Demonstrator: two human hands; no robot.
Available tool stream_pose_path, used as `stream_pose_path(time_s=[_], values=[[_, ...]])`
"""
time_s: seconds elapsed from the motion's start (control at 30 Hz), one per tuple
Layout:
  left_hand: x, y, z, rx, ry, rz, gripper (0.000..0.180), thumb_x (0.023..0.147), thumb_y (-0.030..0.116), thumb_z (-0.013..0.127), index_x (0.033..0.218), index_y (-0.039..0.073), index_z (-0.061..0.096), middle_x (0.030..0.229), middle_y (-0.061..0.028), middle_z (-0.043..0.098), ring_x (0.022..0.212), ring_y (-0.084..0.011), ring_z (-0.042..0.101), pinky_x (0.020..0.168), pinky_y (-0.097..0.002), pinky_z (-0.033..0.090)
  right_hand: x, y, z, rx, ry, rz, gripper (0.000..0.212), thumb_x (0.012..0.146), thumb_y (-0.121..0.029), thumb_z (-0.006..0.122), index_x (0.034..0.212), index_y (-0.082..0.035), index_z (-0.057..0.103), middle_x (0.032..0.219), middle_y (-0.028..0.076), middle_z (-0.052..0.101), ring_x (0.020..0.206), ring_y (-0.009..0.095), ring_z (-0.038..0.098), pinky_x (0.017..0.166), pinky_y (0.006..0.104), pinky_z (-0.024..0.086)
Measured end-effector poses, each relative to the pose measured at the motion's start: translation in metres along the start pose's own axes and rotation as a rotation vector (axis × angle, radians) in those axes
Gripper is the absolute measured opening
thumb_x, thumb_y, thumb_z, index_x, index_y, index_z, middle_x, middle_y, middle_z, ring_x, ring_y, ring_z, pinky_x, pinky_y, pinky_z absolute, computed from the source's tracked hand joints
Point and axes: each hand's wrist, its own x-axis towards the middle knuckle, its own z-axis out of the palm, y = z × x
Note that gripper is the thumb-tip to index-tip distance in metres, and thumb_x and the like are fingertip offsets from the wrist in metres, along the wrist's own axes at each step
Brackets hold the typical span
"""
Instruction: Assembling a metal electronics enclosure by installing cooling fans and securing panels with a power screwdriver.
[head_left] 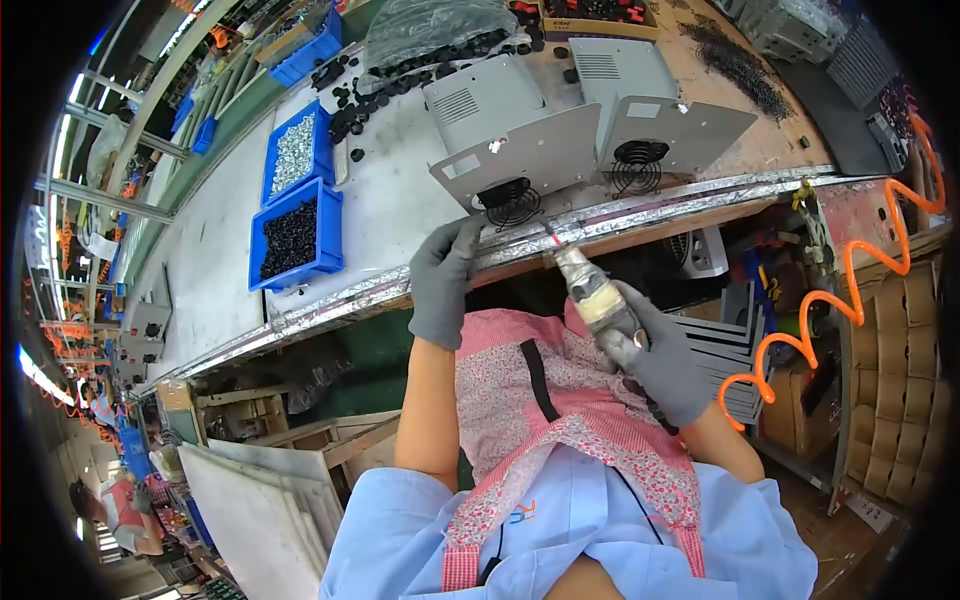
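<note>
My right hand (655, 350), in a grey glove, is wrapped round a power screwdriver (598, 295) with a taped, pale body. Its tip points up toward the table's front edge. My left hand (440, 285), also gloved in grey, is at that edge with fingers curled together; whatever may be pinched in them cannot be made out. Just beyond it stands a grey sheet-metal housing (520, 155) with a black fan (503, 192) and a wire fan guard (514, 212) low on its front plate. A second housing (680, 135) of the same kind stands to its right, also with a wire guard (636, 176).
Left on the table are a blue bin (331, 235) of black small parts and another blue bin (268, 180) of silver fasteners. Loose black caps (350, 115) and a plastic bag (430, 35) lie behind. An orange coiled hose (850, 270) hangs at right. Another person (130, 510) is far left.
</note>
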Motion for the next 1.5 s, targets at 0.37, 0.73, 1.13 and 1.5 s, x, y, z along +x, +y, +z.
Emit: stream_pose_path(time_s=[0.37,0.73,1.13,1.5], values=[[0.018,-0.014,0.024,0.592,0.172,0.174,0.033,0.076,0.032,0.072,0.09,0.002,0.071,0.086,-0.0129,0.067,0.079,-0.0254,0.064,0.072,-0.0336,0.048,0.006,0.01,-0.004,-0.033,0.108,-0.006,0.063,0.081,-0.017,0.062,0.138,0.0,0.04,0.106,0.007,0.06,0.081,0.008,0.054,0.072,0.0229,0.047],[0.002,-0.007,0.014,0.247,0.099,0.195,0.019,0.076,0.013,0.073,0.085,-0.003,0.068,0.074,-0.007,0.063,0.066,-0.0118,0.056,0.06,-0.0275,0.045,0.009,-0.002,0.002,-0.054,0.082,0.002,0.065,0.079,-0.016,0.067,0.137,0.0,0.041,0.112,0.011,0.06,0.094,0.014,0.058,0.083,0.0263,0.047],[0.015,-0.014,0.009,0.39,0.024,0.44,0.014,0.081,0.009,0.072,0.091,-0.001,0.069,0.072,-0.0011,0.055,0.065,-0.0084,0.051,0.059,-0.0254,0.041,0.02,0.003,0.008,-0.116,0.121,-0.068,0.063,0.081,-0.02,0.066,0.136,0.0,0.043,0.117,0.013,0.06,0.1,0.016,0.059,0.088,0.0286,0.046],[0.074,0.019,-0.011,0.164,-0.025,0.271,0.031,0.087,0.027,0.064,0.104,0.002,0.068,0.083,-0.001,0.064,0.068,-0.0068,0.052,0.057,-0.0223,0.04,0.037,-0.006,0.01,-0.238,0.176,-0.039,0.062,0.081,-0.02,0.064,0.137,-0.002,0.043,0.103,0.012,0.063,0.085,0.014,0.059,0.079,0.027,0.048]])
